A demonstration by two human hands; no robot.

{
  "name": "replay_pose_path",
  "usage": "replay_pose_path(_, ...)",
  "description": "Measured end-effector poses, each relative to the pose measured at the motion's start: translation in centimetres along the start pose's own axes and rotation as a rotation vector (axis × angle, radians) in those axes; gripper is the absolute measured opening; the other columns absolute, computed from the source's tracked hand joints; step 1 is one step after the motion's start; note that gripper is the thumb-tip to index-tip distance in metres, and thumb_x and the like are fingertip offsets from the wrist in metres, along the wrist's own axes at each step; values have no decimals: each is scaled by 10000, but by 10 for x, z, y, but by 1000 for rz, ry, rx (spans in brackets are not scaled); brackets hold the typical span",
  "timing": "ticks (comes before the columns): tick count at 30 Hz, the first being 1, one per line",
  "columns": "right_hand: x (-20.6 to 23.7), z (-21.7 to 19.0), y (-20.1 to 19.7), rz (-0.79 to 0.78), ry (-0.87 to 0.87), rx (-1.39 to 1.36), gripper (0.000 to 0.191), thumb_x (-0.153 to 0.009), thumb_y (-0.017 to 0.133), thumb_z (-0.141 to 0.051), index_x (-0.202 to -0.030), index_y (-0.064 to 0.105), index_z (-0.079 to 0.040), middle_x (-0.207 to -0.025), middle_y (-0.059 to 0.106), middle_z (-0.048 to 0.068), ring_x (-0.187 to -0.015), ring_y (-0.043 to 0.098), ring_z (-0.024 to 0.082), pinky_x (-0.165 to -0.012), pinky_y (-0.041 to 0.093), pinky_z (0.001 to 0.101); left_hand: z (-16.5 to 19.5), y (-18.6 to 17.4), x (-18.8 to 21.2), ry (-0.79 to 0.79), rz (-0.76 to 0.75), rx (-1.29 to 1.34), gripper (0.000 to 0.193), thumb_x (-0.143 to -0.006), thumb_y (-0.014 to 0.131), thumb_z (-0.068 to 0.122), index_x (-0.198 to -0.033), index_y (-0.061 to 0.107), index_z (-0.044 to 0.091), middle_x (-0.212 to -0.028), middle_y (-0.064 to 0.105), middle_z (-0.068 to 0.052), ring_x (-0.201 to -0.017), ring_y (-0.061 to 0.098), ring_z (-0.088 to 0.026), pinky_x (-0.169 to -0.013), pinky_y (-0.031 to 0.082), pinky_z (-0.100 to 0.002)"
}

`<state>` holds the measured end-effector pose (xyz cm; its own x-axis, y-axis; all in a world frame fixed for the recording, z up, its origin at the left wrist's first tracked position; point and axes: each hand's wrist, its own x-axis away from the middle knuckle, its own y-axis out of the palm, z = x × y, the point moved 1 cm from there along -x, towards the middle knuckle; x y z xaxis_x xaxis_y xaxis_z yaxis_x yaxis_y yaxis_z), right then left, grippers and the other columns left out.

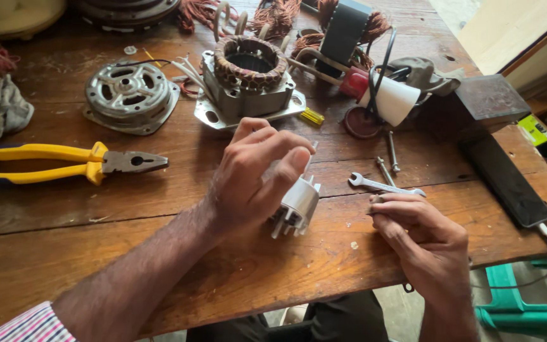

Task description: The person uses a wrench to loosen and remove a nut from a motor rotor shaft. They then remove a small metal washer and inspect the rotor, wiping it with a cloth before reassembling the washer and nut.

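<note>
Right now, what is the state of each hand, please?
Left hand: closed on the small grey metal part.
Right hand: curled beside the spanner; what it holds cannot be told.

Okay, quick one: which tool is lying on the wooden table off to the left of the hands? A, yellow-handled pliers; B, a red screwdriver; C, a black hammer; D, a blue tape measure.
A: the yellow-handled pliers with grey metal jaws lie flat on the brown wooden table, left of the left hand, which holds a small grey finned metal part.
</note>
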<state>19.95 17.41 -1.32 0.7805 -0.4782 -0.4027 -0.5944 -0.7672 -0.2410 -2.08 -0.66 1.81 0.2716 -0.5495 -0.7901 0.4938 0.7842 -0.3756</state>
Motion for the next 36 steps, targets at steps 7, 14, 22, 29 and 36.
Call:
replay_pose_path(7, -2, -3, 1, 13, -7, -16, 167, -936, 654, 116, -1084, 714, 68, -1153, 699, 129, -1114, 651, 166, -897, 544, 250, -9, -5, -4, -172, -29, 60, 355, -1104, 461, 290, -1008, 717, 63, -825, 718, -37, -794, 678, -191, -940, 457, -363)
replay_pose_path(14, -4, -10, 9, 36, -49, 111, 170, -921, 683, 100, -1081, 720, 55, -1135, 701, 122, -1106, 659, 168, -955, 531, 271, -15, 1, 1, -328, 20, 114, 330, -1069, 545, 327, -1108, 698, 36, -1008, 720, -91, -913, 687, -169, -781, 553, -316)
replay_pose_path(22, -4, -12, 13, 66, -27, 262, 178, -892, 737, 62, -1063, 755, 16, -1090, 745, 108, -1070, 688, 165, -915, 548, 285, -20, 15, 2, -649, -248, 293, 588, -968, 623, 378, -1435, 402, 98, -1268, 603, -191, -1039, 681, -194, -827, 630, -368)
replay_pose_path(29, -6, -14, 14, 179, 107, 81, 413, -920, 673, 72, -1330, 633, 37, -1080, 738, 110, -1041, 709, 141, -882, 573, 265, -16, 15, 3, -506, -172, 492, 662, -877, 632, 146, -1489, 387, 102, -1214, 595, -227, -1081, 662, -265, -905, 615, -438)
replay_pose_path(36, -7, -17, 14, 178, 78, 129, 483, -923, 678, 72, -1397, 585, 47, -1061, 738, 137, -1039, 714, 166, -919, 561, 292, -16, 2, -8, -573, 21, 862, 616, -886, 587, 58, -1467, 383, 34, -1091, 675, -198, -835, 724, -241, -763, 662, -406)
